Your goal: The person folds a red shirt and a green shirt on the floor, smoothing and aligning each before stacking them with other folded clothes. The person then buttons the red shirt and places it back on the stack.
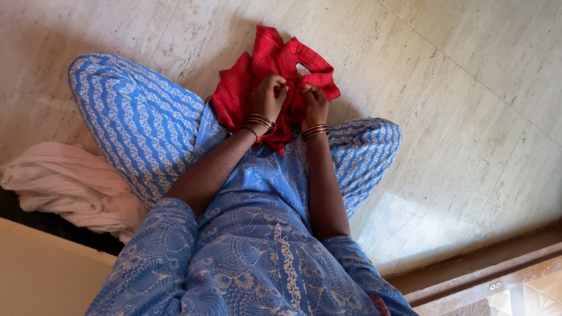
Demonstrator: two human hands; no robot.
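— where was the red cloth (275, 64) when you looked over?

— far from her body, bunched on the pale stone floor (468, 117) just past her crossed legs, with its near edge hanging over her lap. one cloth, red with thin woven lines.

— and her hands?

— both on it. the left hand (268, 96) was clenched around a fold, fingers curled in, thumb side up. the right hand (316, 105) sat just beside it, pinching another fold tight. the two hands were near each other, almost touching, so i'd judge she held the fabric up close between them to work a small spot rather than the whole piece.

— why on the floor?

— she sat cross-legged, knees spread left and right, so the lap and floor carried the loose bulk while the fingers took only the bit she needed.

— anything else about?

— one heap of pale pinkish cloth (64, 187) lay well apart at the near left, beside her knee. bangles (261, 122) on both wrists, several on each; i couldn't count them exactly. two hands, two cloths in all.
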